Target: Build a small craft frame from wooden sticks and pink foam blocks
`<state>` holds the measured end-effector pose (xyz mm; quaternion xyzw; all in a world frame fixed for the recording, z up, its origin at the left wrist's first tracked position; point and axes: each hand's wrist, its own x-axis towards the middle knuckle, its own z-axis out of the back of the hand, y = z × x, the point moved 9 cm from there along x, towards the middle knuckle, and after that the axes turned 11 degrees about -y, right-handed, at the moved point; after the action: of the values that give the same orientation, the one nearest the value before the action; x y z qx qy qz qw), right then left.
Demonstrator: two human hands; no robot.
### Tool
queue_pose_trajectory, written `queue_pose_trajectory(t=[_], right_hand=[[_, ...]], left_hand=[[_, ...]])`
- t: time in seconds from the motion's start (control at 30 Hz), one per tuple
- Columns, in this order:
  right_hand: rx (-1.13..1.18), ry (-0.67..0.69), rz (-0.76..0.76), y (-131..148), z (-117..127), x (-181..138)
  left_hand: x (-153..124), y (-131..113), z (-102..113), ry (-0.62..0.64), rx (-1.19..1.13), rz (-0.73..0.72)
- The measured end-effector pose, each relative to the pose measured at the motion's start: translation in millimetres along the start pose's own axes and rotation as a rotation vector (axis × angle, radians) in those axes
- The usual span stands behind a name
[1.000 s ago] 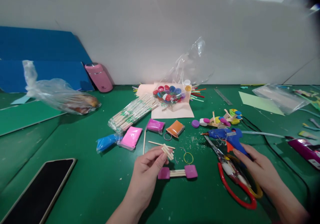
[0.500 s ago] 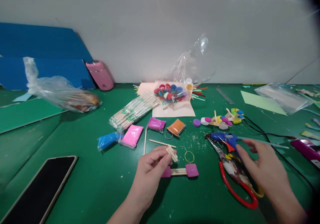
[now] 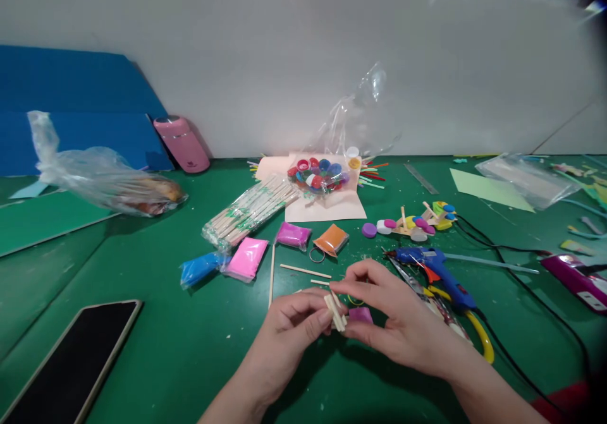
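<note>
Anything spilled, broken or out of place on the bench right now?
Pale wood crumbs are strewn over the green mat beside the blue glue gun. The left hand and right hand pinch a small wooden stick bundle. Nothing looks broken.

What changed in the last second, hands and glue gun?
The right hand left the blue glue gun and moved left to join the left hand at the small stick bundle. The left hand kept its pinch; the glue gun stayed on the table.
</note>
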<state>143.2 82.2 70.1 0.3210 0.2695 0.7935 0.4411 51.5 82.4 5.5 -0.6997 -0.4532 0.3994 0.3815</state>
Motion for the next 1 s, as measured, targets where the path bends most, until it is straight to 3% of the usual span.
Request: queue_pose_trajectory(t=[0.3,0.53,1.0], right_hand=[[0.037,-0.080,-0.002,-6.8,11.1,-2.2],[-0.076,0.005,0.033,3.6,4.9,-3.7],[-0.100,-0.039,0.043,5.5,4.6,0.1]], left_hand=[[2.8,-0.8,2.8,-0.051,-0.012,0.004],[3.3,0.1,4.7,-0.071,0.033,0.003],[3.2,-4.1,4.6,-0.075,0.026,-0.008]])
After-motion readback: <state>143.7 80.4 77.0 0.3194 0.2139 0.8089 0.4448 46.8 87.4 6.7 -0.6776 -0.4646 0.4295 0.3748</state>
